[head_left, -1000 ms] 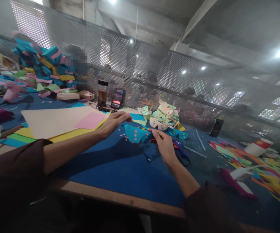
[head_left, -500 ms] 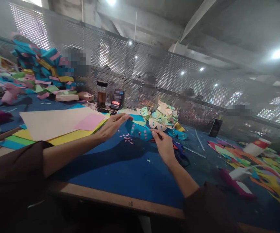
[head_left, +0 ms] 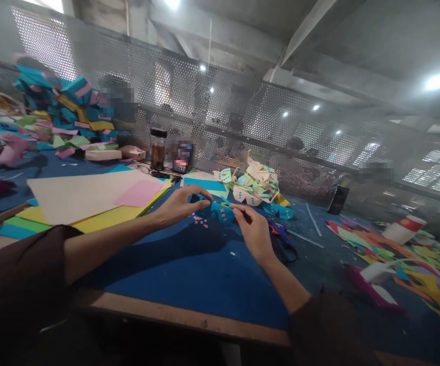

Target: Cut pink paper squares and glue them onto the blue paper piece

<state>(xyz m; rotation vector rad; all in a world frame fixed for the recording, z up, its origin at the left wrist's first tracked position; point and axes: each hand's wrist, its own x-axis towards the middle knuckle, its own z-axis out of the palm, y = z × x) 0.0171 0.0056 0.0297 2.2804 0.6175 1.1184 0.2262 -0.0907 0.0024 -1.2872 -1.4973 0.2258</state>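
Note:
A blue paper piece with small pink squares on it (head_left: 225, 215) is held just above the blue table top, bent between my two hands. My left hand (head_left: 183, 204) has its thumb and fingers closed on the left end of the piece. At the right end, my right hand (head_left: 254, 230) pinches the paper between thumb and fingertips. Tiny pink paper squares (head_left: 200, 221) lie scattered on the table below my left fingers. Beside my right hand rest dark blue-handled scissors (head_left: 281, 233), partly hidden.
Coloured sheets (head_left: 90, 195) lie at left. A heap of pale cut paper (head_left: 258, 180) stands behind my hands, near a jar (head_left: 158, 150) and a phone (head_left: 182, 156). Paper scraps (head_left: 380, 239), a paper cup (head_left: 405, 231) and a pink-and-white device (head_left: 374, 290) are at right.
My left thumb has come down against the fingers, where the hand was flatter before. The blue paper is now more bent, and my right hand has shifted slightly left.

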